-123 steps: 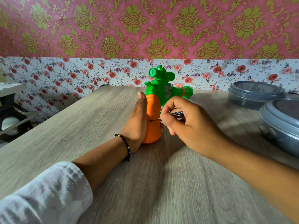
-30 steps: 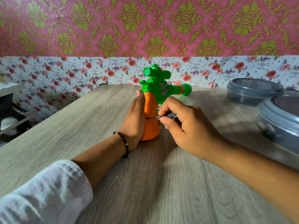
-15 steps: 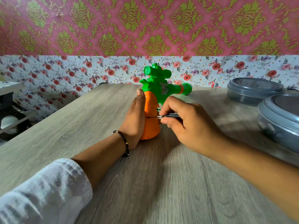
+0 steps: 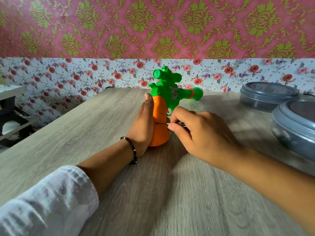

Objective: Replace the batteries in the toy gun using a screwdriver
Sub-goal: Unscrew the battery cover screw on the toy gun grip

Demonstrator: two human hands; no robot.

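Toy gun (image 4: pixel 167 97) | light, hard, slick plastic, I think | my left hand (image 4: pixel 143 126) grip wraps its orange handle | right hand (image 4: pixel 201 133) grip pinches screwdriver (image 4: pixel 166 123)

The left hand (image 4: pixel 143 123) hides the far side of the green and orange plastic toy gun (image 4: pixel 163 106), fingers unseen behind its grip. The right hand (image 4: pixel 196 132) covers most of the thin metal screwdriver (image 4: pixel 163 123); its tip is too small to read. The nearer grey lidded round container (image 4: pixel 296 126) is cut by the right edge.
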